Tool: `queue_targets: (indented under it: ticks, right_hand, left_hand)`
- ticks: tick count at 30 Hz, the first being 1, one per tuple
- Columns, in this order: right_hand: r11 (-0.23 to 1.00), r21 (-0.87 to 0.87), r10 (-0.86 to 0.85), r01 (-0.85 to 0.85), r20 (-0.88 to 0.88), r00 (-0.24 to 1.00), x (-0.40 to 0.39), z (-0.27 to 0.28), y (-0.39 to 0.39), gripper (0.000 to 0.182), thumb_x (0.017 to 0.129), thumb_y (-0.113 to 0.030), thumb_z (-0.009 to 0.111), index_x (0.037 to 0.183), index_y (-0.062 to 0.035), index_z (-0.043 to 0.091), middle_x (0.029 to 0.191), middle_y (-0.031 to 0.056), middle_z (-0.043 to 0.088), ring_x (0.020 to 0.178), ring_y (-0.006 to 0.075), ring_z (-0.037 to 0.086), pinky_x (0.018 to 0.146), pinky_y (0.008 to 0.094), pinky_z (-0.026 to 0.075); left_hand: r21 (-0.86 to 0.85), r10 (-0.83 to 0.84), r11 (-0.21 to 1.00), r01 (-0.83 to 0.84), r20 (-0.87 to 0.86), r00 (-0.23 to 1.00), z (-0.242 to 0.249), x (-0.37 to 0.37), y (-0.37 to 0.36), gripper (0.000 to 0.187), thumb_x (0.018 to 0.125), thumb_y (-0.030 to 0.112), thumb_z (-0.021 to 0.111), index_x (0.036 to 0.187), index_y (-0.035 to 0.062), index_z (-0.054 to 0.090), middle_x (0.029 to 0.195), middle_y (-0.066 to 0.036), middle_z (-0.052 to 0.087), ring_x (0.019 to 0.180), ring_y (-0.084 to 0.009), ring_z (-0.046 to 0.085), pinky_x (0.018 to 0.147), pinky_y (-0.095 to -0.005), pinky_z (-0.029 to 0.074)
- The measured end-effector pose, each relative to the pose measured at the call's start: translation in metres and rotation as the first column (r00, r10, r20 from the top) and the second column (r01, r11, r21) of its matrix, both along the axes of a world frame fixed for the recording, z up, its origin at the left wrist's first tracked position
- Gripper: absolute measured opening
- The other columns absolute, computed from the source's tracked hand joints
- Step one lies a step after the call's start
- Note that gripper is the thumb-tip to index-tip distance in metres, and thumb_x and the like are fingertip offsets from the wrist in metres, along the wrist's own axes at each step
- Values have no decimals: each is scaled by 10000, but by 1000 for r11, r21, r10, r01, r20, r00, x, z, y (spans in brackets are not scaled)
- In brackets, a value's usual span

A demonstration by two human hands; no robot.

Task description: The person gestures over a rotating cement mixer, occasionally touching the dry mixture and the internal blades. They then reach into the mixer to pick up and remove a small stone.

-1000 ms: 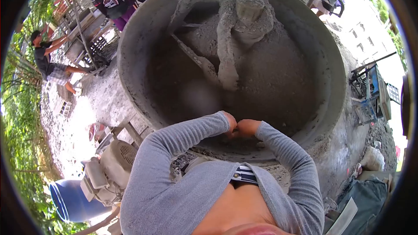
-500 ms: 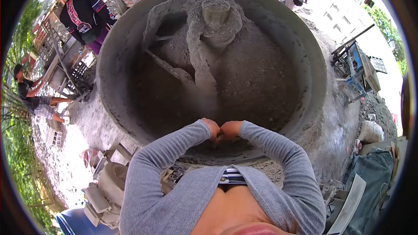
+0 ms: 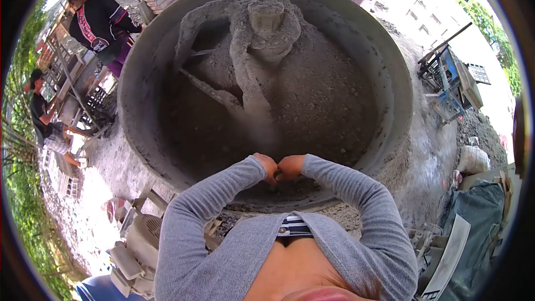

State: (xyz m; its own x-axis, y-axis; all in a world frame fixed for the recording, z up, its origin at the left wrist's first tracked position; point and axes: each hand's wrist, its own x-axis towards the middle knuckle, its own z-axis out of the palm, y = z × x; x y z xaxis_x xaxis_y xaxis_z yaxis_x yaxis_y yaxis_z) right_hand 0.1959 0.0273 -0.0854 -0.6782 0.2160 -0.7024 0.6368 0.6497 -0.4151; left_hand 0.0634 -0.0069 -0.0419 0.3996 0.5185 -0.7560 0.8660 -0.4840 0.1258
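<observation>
My left hand and my right hand meet in front of me, fingers curled in and touching or nearly touching. Whatever lies between the fingers is too dark and small to make out. Both hands hover above the near side of a large round mixer pan. Inside the pan, a grey-brown dry mix is heaped around a crusted central hub. A caked mixing arm curves from the hub toward me, its lower end blurred.
A person in a black jacket stands beyond the pan on the left; another person works farther left. A motor-like machine sits at lower left. At right are a blue metal frame, a sack and a dark tarp.
The view has shifted slightly, so the pan appears a little farther left. My hands stay together over its near side. The person in the black jacket has turned their head.
</observation>
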Motion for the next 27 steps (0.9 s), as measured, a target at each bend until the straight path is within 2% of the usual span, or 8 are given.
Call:
queue_targets:
  ticks: [9,11,12,15,18,22,24,27]
  right_hand:
    - [999,-29,-29,30,46,999,1,7,5,465,823,-418,554,1128,-70,593,1113,155,598,1054,305,554,902,392,427]
    - [987,160,14,7,-130,991,8,-25,24,475,822,-418,555,1164,-87,571,1211,163,528,1104,325,515,920,408,418]
    - [968,231,-90,102,-63,994,9,16,25,535,829,-418,557,1265,-118,481,1396,180,312,1215,370,393,966,452,384]
    - [795,442,-297,416,-314,902,25,34,49,721,778,-407,629,1364,-137,307,1446,183,185,1287,462,238,957,616,315]
    - [705,474,-447,527,-279,850,33,49,59,871,751,-440,663,1417,-173,169,1478,175,97,1313,461,179,952,639,302]
    - [780,396,-439,485,-206,875,26,19,48,929,737,-457,673,1429,-175,121,1484,174,70,1299,485,190,969,623,296]
    - [935,240,-253,263,-73,965,16,4,32,967,735,-482,669,1434,-162,82,1452,223,172,1301,446,234,1018,509,306]
    - [974,-30,-222,226,87,971,12,21,29,931,762,-485,639,1435,-151,90,1408,230,285,1303,371,285,1030,426,314]
  left_hand:
    - [-1,43,999,-43,38,998,0,-3,3,665,673,561,650,1151,105,574,1211,-151,519,1122,-298,506,921,-437,396]
    - [168,86,982,-88,19,996,-5,-9,7,788,665,549,674,1276,103,452,1367,-177,338,1225,-347,388,959,-486,362]
    - [300,109,948,-110,19,994,-7,-14,10,864,658,538,692,1334,100,377,1431,-184,232,1271,-372,319,976,-511,343]
    - [470,188,859,-204,81,979,9,-30,25,960,648,512,721,1383,85,276,1463,-179,141,1305,-393,244,989,-550,311]
    - [552,292,785,-281,69,954,11,-34,26,1023,640,512,730,1411,106,194,1478,-167,94,1315,-393,229,991,-572,295]
    - [349,219,913,-211,17,976,-19,-15,13,1086,635,536,724,1431,136,104,1491,-144,58,1339,-396,168,1008,-579,273]
    - [52,121,991,-127,101,987,-32,-8,5,1046,651,537,705,1432,146,129,1497,-126,25,1348,-386,145,1012,-569,278]
    - [121,74,990,-77,26,997,-32,-18,13,905,674,520,684,1388,135,283,1497,-105,-1,1362,-368,86,1044,-555,226]
